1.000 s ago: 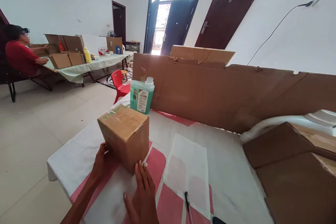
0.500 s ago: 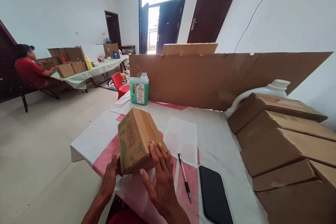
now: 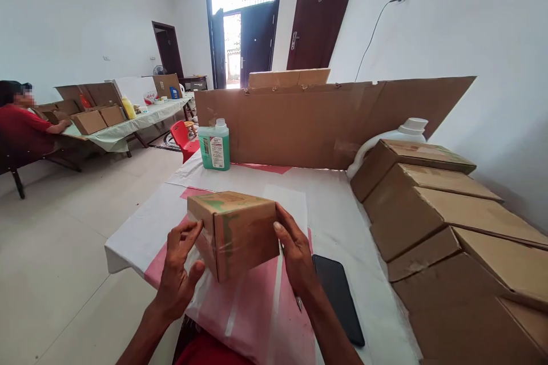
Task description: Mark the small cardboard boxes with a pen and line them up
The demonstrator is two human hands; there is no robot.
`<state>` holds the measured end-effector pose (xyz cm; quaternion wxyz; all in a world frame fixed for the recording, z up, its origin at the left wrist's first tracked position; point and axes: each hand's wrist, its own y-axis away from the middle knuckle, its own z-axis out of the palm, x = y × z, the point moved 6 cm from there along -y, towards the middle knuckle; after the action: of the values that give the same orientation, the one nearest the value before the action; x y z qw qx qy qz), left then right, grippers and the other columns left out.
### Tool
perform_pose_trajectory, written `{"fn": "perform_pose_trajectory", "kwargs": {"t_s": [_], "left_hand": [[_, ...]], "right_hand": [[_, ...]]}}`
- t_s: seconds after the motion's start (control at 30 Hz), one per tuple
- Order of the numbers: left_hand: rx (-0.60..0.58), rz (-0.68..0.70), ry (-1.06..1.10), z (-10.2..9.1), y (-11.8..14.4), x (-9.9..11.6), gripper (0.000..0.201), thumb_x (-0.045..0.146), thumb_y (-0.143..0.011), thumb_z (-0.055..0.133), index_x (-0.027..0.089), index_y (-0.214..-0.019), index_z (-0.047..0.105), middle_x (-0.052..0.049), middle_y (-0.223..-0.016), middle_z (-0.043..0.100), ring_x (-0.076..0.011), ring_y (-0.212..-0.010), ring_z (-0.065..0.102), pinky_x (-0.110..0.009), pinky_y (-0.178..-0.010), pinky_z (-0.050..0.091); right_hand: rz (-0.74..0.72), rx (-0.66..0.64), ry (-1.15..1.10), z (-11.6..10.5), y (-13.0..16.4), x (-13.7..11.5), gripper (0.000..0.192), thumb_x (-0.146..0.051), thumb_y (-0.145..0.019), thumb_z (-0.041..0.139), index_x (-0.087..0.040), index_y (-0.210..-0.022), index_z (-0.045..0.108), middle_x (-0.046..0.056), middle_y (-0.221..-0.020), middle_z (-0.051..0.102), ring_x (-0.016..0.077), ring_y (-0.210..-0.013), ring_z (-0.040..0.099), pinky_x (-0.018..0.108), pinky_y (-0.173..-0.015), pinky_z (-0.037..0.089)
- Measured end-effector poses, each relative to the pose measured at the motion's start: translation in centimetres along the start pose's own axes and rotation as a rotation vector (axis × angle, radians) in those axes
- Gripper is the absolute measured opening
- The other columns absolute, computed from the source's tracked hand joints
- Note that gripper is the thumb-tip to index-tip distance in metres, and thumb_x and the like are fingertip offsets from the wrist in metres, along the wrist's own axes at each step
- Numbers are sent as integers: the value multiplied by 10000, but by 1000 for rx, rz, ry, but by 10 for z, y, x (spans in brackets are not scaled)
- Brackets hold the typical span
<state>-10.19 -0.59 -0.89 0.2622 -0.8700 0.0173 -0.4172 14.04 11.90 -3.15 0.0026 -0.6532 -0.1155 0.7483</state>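
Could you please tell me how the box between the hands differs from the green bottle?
The box is opaque brown cardboard; the green bottle is see-through and capped. The box is between the left hand and right hand; the green bottle stands upright, apart from both. Both things show some green.

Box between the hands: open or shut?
Shut on the sides in view: the box shows flat faces, no raised flap. Hidden sides: cannot tell.

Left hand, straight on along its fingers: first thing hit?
The cardboard box. Its left side lies directly ahead of the left hand, and the index finger seems to touch it, though depth makes exact contact hard to confirm.
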Motion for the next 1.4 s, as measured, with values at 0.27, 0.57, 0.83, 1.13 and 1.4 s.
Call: {"fn": "perform_pose_trajectory", "kwargs": {"t_s": [0.27,0.57,0.83,1.13,1.4], "left_hand": [[-112,144,32,35,-95,-40,1017,818,-902,441,286,-1677,54,-143,-1736,141,-379,-1612,89,-614,-1287,109],[80,20,-79,34,-138,-72,661,574,-1045,340,263,-1627,287,-143,-1609,407,-314,-1522,324,-583,-1263,231],[-60,-66,-152,4,-71,4,797,562,-977,564,329,-1649,203,-67,-1133,641,-219,-879,652,-387,-778,563],[-366,-169,-140,-3,-10,9,661,625,-935,562,319,-1504,422,-24,-1003,656,-238,-856,639,-402,-812,540],[-280,-274,262,5,-3,5,565,573,-926,600,300,-1401,466,-108,-1419,571,-348,-1332,550,-484,-1041,504]], "right_hand": [[67,-182,-368,23,-81,26,601,-660,-976,447,-301,-1438,581,38,-1554,554,272,-1423,489,423,-1065,483],[121,-245,-312,80,-85,60,761,-829,-950,269,-350,-1466,559,40,-1594,505,280,-1458,450,495,-1135,409],[90,-78,144,17,-8,8,541,-690,-926,562,-221,-1169,681,90,-1178,734,284,-1052,654,352,-830,520],[202,-31,310,-6,107,11,564,-709,-977,448,-197,-841,644,36,-812,682,195,-744,596,281,-647,440],[268,35,896,-44,95,46,384,-491,-1044,433,-207,-902,649,53,-751,685,228,-723,657,305,-669,413]]}}
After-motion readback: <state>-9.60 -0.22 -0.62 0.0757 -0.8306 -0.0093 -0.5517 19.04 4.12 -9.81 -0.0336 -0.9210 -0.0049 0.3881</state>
